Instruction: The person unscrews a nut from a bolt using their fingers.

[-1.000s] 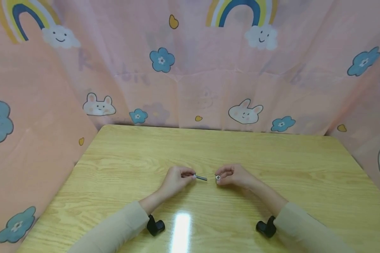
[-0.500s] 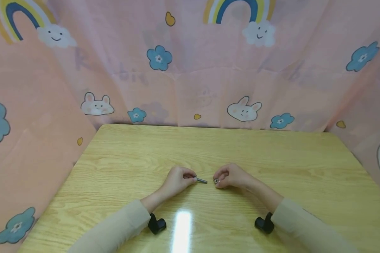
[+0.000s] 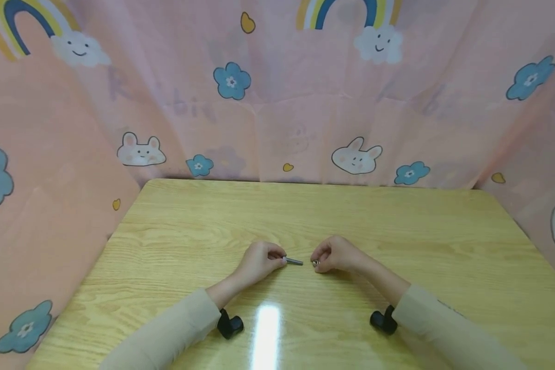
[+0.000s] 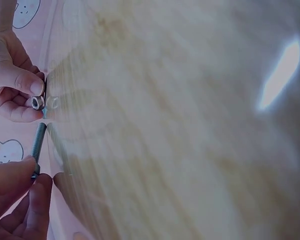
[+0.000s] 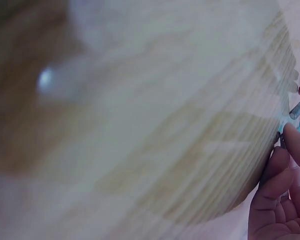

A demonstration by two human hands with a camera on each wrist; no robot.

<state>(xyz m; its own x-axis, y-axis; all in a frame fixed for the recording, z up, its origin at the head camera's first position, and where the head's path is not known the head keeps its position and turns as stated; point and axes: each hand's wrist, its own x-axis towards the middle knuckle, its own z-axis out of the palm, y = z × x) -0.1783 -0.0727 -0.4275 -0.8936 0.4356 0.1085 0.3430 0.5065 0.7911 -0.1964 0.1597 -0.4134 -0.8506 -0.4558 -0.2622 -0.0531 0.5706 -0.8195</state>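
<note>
In the head view, my left hand (image 3: pixel 260 261) pinches a silver bolt (image 3: pixel 294 261) by its head end, between thumb and fingers. Its threaded shank (image 4: pixel 39 140) sticks out toward the other hand. A small metal nut (image 3: pixel 316 263) is pinched in the fingertips of my right hand (image 3: pixel 339 254). The left wrist view shows the hole of the nut (image 4: pixel 38 103). A short gap separates the bolt's free tip from the nut, and both are held low over the table. In the right wrist view the bolt's tip (image 5: pixel 294 114) appears just past my right thumb, and the fingers mostly hide the nut.
The wood-grain table (image 3: pixel 203 221) spreads around both hands, with a bright light reflection (image 3: pixel 265 334) in front. A pink curtain (image 3: pixel 277 113) printed with rabbits and flowers encloses the back and sides. Black wrist cameras (image 3: pixel 230 325) hang below both sleeves.
My right hand has shifted slightly left, narrowing the gap to the bolt. The nut has turned in its fingers, its hole no longer facing the head camera squarely. My left hand is nearly still.
</note>
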